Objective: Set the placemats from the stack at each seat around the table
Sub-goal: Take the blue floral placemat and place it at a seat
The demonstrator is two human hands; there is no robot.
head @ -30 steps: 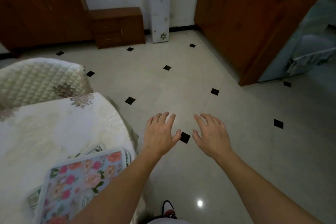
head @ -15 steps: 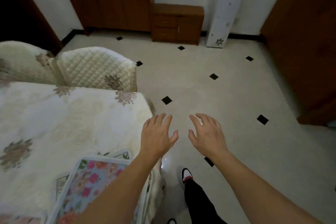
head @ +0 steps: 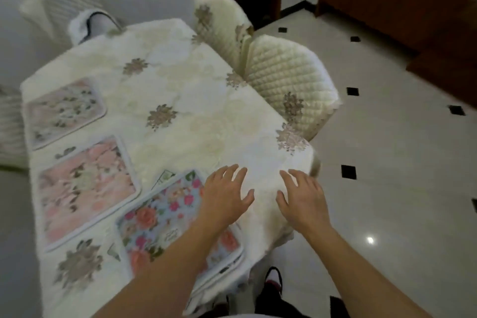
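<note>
Hands reach forward over the near right corner of the desk (head: pixel 196 116) in the head view, and both are empty. The left hand (head: pixel 224 196) has its fingers spread, so its grip is apart, and it hangs over the far right edge of the stack of placemats (head: pixel 165 219). Whether it touches the stack cannot be told. The right hand (head: pixel 303 200) also has its fingers spread and its grip apart; it is over the bare white cloth near the desk corner, just beside the left hand and apart from it.

The stack lies on the near part of the desk, and its top mat is pale blue with pink and red flowers. The edges of lower mats show under it at the near side. To the left of the stack, a pink placemat (head: pixel 87 191) lies flat on the cloth by the left edge. Farther along the same edge lies a pale placemat (head: pixel 64 111) with green leaves, apart from the pink one.

Two quilted chairs stand at the right side of the desk, the nearer chair (head: pixel 291 80) beside the farther chair (head: pixel 219 20). The tiled floor (head: pixel 387 162) is pale with small black squares.
</note>
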